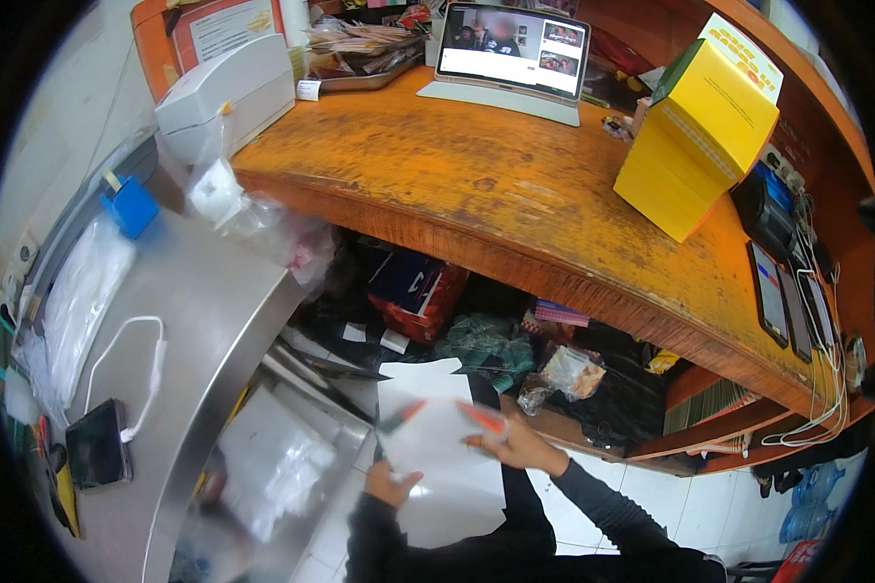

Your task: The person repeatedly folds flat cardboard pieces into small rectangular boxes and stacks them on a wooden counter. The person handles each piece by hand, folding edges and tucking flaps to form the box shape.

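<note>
A white cardboard sheet (440,476) with cut flaps at its far end lies across my lap, like an unfolded box. Blurred red and green marks show over its upper part. My left hand (391,484) grips the sheet's left edge, thumb on top and the other fingers partly hidden. On the opposite side my right hand (525,449) is closed at the sheet's right edge, fingers bent over it beside a blurred red patch. Motion smears the part between the hands.
The worn wooden desk (389,155) ahead bears a tablet (510,49), a stack of yellow boxes (695,136), a white printer (226,97) and phones (768,294) with cables. At left, a metal counter (214,282) holds a charging phone (98,444). Bags and parcels fill the under-desk space.
</note>
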A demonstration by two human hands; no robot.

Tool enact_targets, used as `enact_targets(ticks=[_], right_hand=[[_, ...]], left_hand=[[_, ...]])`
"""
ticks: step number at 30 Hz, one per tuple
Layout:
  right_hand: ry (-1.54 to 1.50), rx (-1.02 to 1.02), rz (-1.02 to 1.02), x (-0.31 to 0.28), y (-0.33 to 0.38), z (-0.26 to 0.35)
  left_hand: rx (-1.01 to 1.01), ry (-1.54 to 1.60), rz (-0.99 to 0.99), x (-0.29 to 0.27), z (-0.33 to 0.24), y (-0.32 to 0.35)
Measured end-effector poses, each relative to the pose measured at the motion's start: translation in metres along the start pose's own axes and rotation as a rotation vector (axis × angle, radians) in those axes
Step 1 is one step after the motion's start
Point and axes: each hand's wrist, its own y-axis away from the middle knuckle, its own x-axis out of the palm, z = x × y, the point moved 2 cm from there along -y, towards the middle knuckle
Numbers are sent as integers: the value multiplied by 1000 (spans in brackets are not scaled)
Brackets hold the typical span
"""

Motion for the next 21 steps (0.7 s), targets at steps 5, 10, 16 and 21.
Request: enact_targets(ticks=[5, 10, 16, 21], right_hand=[[-220, -51, 27, 32, 43, -22], [-372, -15, 33, 51, 74, -24], [-24, -61, -188, 51, 76, -25], [0, 222, -248, 40, 50, -34]], left_hand=[[-131, 102, 11, 13, 23, 20], [-11, 150, 32, 17, 17, 21], [48, 125, -14, 15, 19, 26], [-152, 374, -114, 20, 36, 28]])
